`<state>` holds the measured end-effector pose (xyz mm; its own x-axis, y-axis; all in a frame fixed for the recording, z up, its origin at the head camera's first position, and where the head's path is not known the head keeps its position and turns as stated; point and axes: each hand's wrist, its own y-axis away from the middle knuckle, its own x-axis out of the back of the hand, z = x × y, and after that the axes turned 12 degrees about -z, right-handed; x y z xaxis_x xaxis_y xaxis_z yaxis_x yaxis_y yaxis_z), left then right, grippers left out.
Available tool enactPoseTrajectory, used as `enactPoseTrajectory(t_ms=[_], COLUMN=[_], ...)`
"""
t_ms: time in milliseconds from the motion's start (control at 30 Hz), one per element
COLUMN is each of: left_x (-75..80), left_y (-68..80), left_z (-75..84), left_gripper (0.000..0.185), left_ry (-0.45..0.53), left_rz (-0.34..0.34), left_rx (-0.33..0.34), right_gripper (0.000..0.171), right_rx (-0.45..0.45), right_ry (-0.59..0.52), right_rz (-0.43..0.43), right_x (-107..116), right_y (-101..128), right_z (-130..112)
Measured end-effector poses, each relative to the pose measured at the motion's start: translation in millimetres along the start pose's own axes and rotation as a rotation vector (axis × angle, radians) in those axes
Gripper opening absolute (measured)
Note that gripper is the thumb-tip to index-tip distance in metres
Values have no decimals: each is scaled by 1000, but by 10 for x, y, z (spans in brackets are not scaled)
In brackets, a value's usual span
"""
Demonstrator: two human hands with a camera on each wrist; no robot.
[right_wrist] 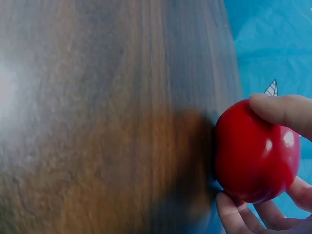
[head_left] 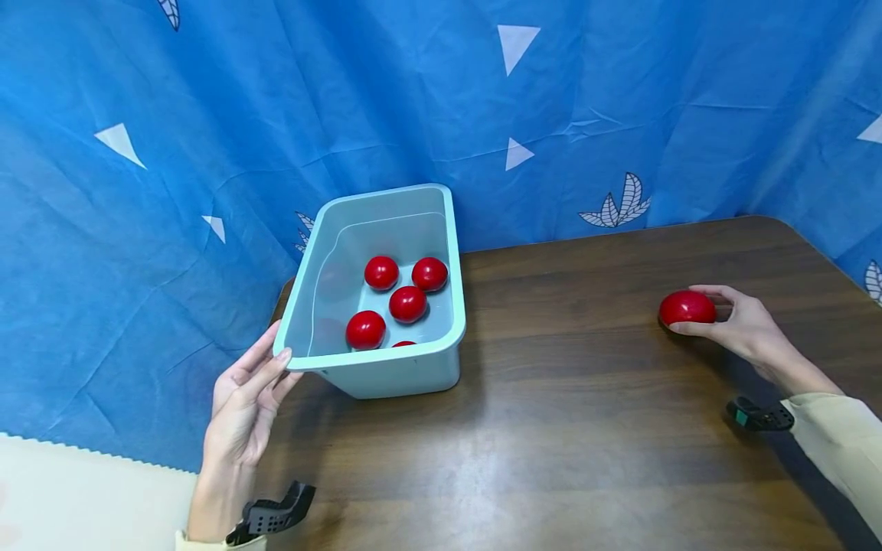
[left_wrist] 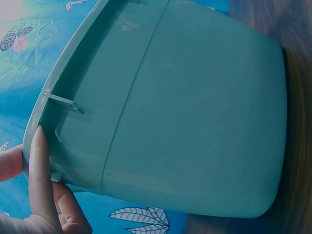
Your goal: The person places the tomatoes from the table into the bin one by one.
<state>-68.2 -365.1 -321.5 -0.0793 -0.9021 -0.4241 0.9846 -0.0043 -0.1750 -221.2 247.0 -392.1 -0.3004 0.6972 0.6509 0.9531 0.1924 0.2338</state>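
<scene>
My right hand [head_left: 747,329] holds a glossy, round red fruit [head_left: 687,307] at the right side of the table, thumb on one side and fingers on the other. In the right wrist view the fruit [right_wrist: 257,152] looks smooth and slightly flattened, low over the wood. With my left hand [head_left: 243,409] I pinch the near left corner of a light blue plastic bin [head_left: 389,380] by its rim. The left wrist view shows the bin's outer wall [left_wrist: 195,112] and a finger [left_wrist: 40,170] under the lip. Inside the bin lie several similar red fruits [head_left: 408,304], one mostly hidden behind the near wall.
The dark brown wooden table [head_left: 565,428] spreads between the bin and my right hand. A blue cloth [head_left: 586,99] with white triangles and leaf prints hangs along the back and sides. White scallop-edged fabric [head_left: 83,497] shows at lower left. Both wrists wear black straps [head_left: 276,514].
</scene>
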Motion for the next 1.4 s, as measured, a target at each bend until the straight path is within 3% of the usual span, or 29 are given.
enactPoseTrajectory(t_ms=[300,467,800,1067,1200,1400], left_x=[-28,-44,-28,-62,-52,-52], left_y=[-2,-15,15,-30,-32,-10], left_z=[6,2,-8,-5,0,-2], left_gripper=[42,42,41,40,40,40], left_ry=[2,-8,-4,8,4,18], left_rz=[7,13,22,-14,1,13], left_rx=[-3,9,1,-9,-7,-14], right_gripper=[82,83,77,73,68,71], right_rx=[-2,50,239,388,462,558], right_ry=[-41,-74,-175,-331,-400,-404], right_rz=[39,45,19,-57,-102,-167], right_x=[-70,-113,-274,-442,-540,-717], right_y=[39,75,81,179,191,80], right_z=[-78,-294,-1178,-1932,-2351,-2878])
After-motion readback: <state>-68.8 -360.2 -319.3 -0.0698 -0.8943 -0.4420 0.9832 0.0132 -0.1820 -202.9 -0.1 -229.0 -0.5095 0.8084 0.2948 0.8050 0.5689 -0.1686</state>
